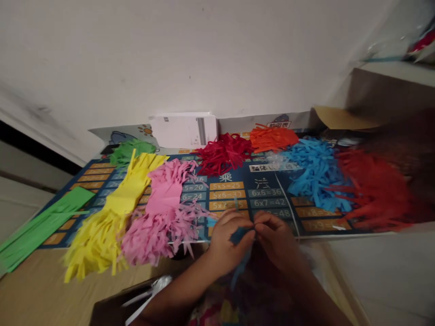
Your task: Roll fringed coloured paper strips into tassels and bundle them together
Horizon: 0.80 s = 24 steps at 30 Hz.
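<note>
Near the table's front edge, my left hand (226,240) is closed around blue paper (240,234), and a narrow blue strip hangs below its fingers. My right hand (273,237) meets it fingertip to fingertip in a pinch; what lies between those right fingertips is hidden. Left of my hands lie a pink fringed paper piece (165,197) and a yellow one (124,192), each with an uncut middle band. A crimson paper tuft (224,154) and an orange one (273,138) sit behind. To the right are a blue tuft (316,174) and a red tuft (372,190).
A printed multiplication mat (229,185) covers the table. Green paper strips (44,226) stick out over its left edge, and a green tuft (132,151) lies at the back left. A white box (183,129) leans against the wall (190,54). Below stands a dark open box (112,303).
</note>
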Motion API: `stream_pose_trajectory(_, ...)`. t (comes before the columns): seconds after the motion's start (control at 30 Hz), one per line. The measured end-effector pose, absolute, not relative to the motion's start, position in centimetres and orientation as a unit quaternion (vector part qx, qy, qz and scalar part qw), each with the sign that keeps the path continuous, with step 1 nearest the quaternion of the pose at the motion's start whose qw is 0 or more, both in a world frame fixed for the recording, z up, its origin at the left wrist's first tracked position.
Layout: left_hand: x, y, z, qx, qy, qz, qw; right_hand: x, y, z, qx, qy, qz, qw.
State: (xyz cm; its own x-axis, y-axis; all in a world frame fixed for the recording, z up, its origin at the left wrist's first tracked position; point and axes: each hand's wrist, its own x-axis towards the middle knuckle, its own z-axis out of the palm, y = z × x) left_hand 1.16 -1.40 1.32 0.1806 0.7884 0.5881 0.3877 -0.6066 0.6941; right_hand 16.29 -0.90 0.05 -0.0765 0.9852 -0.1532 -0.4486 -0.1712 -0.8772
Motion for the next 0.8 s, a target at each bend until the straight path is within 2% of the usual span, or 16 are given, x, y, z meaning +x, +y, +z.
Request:
stream_pose_trajectory(0.13, 1.4, -0.4, 0.5, 0.746, 0.37, 0.518, 0.197, 16.3, -1.2, -1.1, -0.391, -0.401, 0.58, 0.591)
stream_pose_trajectory(0.23, 1.3, 0.4, 0.1, 0.725, 0.348, 0.53, 0.267, 17.9, -0.2, -1.0, -0.391, -0.507, 0.514, 0.571)
stream_pose_trajectory(0.3, 1.1, 0.7, 0.1, 0.685, 0.344, 0.532, 0.36, 20.6, 2.2, -0.4, -0.442, -0.594, 0.432, 0.515)
stream_pose_trajectory(0.37, 1.0, 0.9, 0.0, 0.611, 0.354, 0.519, 0.482, 24.3, 6.1, 0.3, -0.568, -0.642, 0.281, 0.432)
stream_pose_trajectory(0.43, 1.0, 1.0, -0.1, 0.522, 0.364, 0.5, 0.588, 28.1, 10.5, 0.5, -0.728, -0.619, 0.104, 0.275)
stream_pose_trajectory(0.5, 1.1, 1.1, -0.4, 0.455, 0.374, 0.489, 0.644, 31.0, 14.2, 0.2, -0.764, -0.606, 0.081, 0.204)
stream_pose_trajectory(0.6, 1.5, 1.4, -0.9, 0.42, 0.396, 0.491, 0.653, 32.8, 16.9, -0.9, -0.777, -0.608, 0.082, 0.142)
stream_pose_trajectory(0.8, 1.9, 2.1, -0.9, 0.387, 0.409, 0.496, 0.661, 32.0, 16.6, -2.1, -0.756, -0.643, 0.073, 0.104)
